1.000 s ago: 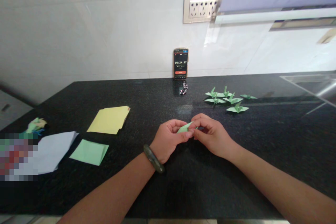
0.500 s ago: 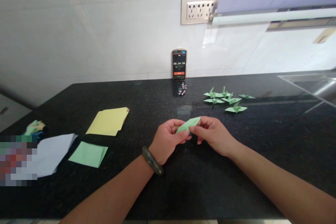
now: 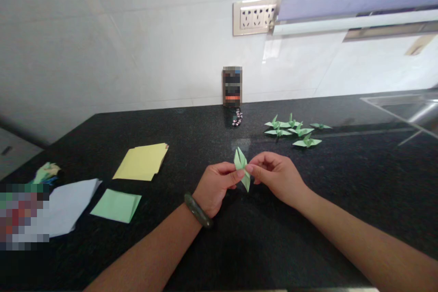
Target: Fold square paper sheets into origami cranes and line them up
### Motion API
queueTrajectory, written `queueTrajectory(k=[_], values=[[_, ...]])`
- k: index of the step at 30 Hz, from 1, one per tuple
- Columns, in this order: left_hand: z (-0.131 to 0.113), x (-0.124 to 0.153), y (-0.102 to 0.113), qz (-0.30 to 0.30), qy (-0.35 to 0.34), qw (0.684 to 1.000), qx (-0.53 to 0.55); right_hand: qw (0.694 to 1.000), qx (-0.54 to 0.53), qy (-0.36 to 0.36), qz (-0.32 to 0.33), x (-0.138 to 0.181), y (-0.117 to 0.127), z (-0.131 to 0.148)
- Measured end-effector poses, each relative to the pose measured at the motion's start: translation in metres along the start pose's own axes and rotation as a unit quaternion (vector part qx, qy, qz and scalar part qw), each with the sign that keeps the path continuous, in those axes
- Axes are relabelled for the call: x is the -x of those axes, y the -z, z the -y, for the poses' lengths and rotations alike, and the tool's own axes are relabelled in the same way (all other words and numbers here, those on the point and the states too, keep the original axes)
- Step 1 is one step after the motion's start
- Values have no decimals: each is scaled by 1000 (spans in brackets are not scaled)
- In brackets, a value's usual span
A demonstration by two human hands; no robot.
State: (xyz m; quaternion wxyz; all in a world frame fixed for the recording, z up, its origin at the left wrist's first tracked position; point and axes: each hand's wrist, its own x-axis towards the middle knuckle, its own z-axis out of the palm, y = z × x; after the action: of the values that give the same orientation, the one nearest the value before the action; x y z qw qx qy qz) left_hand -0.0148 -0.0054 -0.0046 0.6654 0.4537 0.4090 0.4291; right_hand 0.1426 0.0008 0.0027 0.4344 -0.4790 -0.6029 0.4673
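Note:
A narrow diamond of folded green paper (image 3: 241, 159) is held above the dark counter, its long axis nearly upright and a slit running down its upper half. My left hand (image 3: 219, 185) pinches its left side between thumb and fingers; a dark bangle circles that wrist. My right hand (image 3: 278, 174) grips the right edge near the middle, its thumb tip close to the left thumb. The fingers behind the paper are partly hidden. Beyond my right hand stand several green paper cranes (image 3: 301, 131) in a loose group.
On the left lie a yellow paper stack (image 3: 140, 163), green paper sheets (image 3: 116, 205) and white sheets (image 3: 73, 205). A phone (image 3: 232, 86) leans on the wall, with a beaded strand (image 3: 237, 117) before it. A sink (image 3: 404, 105) is set into the counter at far right.
The folded green paper has turned from a slanted, nearly sideways position to nearly upright, showing its slit. Both hands still hold it in about the same place.

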Motion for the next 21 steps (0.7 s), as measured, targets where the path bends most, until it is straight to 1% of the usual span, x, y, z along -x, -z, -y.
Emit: queueTrajectory(k=[2,4,6,9,13,15,18,21], values=[[0,0,-1,-22,-16,1000,3,997,61,42,-14,3,-1,-1],[0,0,-1,-33,-9,999,29,990,106,92,-24,5,-1,-2],[0,0,-2,-42,4,998,45,981,135,140,-23,6,0,-2],[0,0,-3,-42,-3,999,26,968,163,190,-17,6,1,-2],[-2,1,-3,-31,-32,999,-29,955,196,221,-16,4,4,-3],[-3,1,-3,-38,-57,996,-55,949,210,236,-10,4,5,-3],[-4,2,-3,-55,-86,993,-65,939,226,259,13,5,6,-2],[-5,2,-4,-56,-98,992,-59,931,238,275,29,6,6,0]])
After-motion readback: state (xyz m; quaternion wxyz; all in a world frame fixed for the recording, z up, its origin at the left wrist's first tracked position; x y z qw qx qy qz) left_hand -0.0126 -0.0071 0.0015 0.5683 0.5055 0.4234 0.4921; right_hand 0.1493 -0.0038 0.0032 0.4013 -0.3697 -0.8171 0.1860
